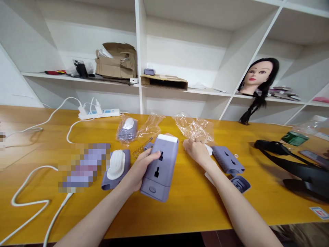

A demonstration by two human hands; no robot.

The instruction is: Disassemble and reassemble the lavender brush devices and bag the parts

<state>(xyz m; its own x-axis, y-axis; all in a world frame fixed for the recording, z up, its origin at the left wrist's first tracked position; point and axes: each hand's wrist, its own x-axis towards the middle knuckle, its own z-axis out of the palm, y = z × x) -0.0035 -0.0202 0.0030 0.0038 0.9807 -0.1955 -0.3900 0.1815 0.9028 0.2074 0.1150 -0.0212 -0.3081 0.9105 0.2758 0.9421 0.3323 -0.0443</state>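
My left hand [140, 168] grips the purple box [159, 168]. My right hand [196, 150] pinches a white piece [208, 149] beside crinkly plastic bags [195, 128].

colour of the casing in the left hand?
Lavender-grey casing with a white top edge, held by the left hand; head view.

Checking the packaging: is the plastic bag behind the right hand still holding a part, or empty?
Empty, it seems: the clear bag lies crumpled and nothing shows through it, unlike the other bag, which holds a purple part.
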